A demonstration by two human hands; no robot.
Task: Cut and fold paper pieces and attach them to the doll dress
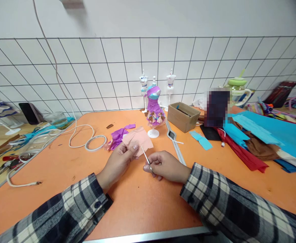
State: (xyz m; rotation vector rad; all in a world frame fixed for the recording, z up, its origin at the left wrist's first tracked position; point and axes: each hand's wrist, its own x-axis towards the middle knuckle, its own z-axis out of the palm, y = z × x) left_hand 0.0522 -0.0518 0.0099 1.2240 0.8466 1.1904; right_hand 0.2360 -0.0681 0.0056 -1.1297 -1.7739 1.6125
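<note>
Between thumb and fingers, my left hand (121,158) pinches a piece of peach crepe paper (139,137) above the orange table. A small pair of metal scissors (147,158) is in my right hand (161,165), its fingers curled round the handles. The blades point up and left at the paper's lower right part; whether they touch it I cannot tell. Just behind the paper stands a miniature dress form (156,104) in a purple dress with a brown and peach ruffled hem, on a white base. Crumpled purple paper (117,137) lies left of the peach piece.
A cardboard box (183,116) and two white dress forms (170,82) stand at the back. A tape roll (96,143) and a white cable (73,135) lie left. Coloured paper sheets (259,145) and a lidded jug (237,89) are at right. Blue paper (200,139) lies nearer the middle.
</note>
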